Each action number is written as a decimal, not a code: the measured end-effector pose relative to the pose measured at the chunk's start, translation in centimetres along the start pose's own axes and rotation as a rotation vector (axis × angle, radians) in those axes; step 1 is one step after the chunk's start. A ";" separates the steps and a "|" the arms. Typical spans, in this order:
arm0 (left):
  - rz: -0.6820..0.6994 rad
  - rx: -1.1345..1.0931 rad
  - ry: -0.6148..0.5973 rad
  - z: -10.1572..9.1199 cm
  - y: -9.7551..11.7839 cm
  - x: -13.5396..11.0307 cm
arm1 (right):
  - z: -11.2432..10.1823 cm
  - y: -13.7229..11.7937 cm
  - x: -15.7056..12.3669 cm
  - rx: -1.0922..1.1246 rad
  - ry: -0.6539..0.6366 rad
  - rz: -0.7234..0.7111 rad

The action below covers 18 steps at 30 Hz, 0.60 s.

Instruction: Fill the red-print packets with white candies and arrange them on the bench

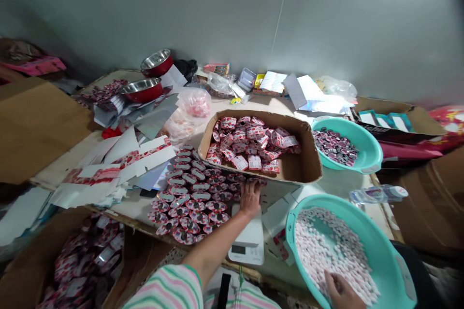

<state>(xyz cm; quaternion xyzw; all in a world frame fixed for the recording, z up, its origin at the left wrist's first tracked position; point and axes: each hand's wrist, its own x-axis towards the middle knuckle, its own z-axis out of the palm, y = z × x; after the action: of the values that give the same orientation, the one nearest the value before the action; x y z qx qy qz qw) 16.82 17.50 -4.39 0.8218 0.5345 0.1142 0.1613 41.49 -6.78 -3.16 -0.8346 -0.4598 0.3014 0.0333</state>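
Note:
My left hand (251, 197) reaches forward with its fingers apart, touching the right end of the close-set rows of small red-and-white printed packets (197, 205). Many of these packets stand on end, with openings facing up. Just beyond my fingers is a cardboard box (308, 154) holding more such packets (250, 137). A white digital scale (248, 244) lies below my left wrist. At lower right, my right hand (342, 292) is closed at the near side of a teal basin (386, 263) of small pale pink pieces (331, 246); what its fingers hold is hidden.
A second teal basin (362, 142) contains round, dark-centred pieces. A plastic bottle (379, 194) lies on the right. Flat printed card (119, 169) is piled at left, near two red metal bowls (143, 91). Below the table edge sits a carton of packets (85, 260).

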 end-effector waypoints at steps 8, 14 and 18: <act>0.267 -0.280 -0.114 -0.5 1.3 -9.2 | 0.3 0.2 -0.4 0.016 -0.050 0.210; -0.145 -0.185 -0.093 -1.2 -0.6 -12.6 | 0.3 -0.1 -0.7 -0.041 -0.011 0.204; -0.166 -0.120 -0.173 -2.6 0.0 -10.3 | 0.5 0.0 -1.0 -0.033 0.044 0.139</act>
<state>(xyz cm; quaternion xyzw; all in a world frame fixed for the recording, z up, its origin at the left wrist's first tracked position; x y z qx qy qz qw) 11.72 8.49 -2.17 0.7704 0.5769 0.0610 0.2645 40.80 -7.69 -3.05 -0.8715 -0.4047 0.2769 0.0086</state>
